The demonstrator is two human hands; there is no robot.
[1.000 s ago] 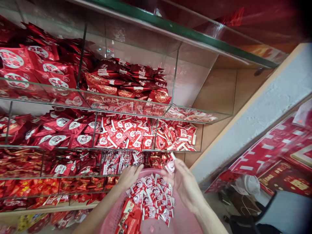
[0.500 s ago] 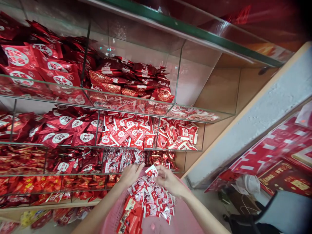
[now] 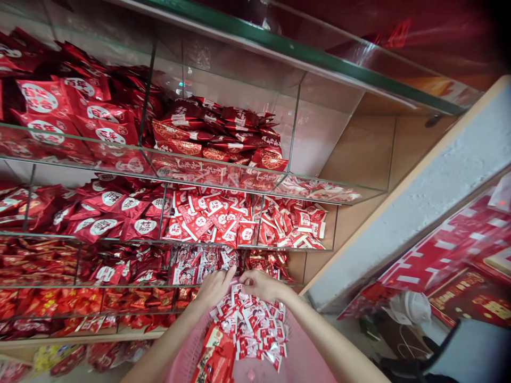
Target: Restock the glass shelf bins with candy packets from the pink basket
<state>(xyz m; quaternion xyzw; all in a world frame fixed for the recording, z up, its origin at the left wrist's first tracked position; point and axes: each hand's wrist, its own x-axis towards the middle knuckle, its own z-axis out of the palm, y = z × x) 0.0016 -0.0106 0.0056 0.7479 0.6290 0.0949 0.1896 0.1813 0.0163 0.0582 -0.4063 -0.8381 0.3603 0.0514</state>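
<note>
A pink plastic basket sits below me, against the front of the shelves. Inside lies a pile of small red-and-white packets, with larger red packets at its left. My left hand rests at the basket's far left edge, fingers stretched toward the shelf and apparently empty. Just beside it, my right hand is bent over the far end of the pile. Its fingers are curled down onto a small red-and-white packet; the fingertips are partly hidden.
Glass shelves with dividers hold red packets in several rows. A green-edged glass shelf juts out overhead. At right stand a wooden side panel and a grey wall. Red printed goods and a dark chair are farther right.
My right hand has moved left and turned palm-down, close to my left hand. The packet that stood raised at its fingers is now lower and mostly covered. My left hand has barely moved.
</note>
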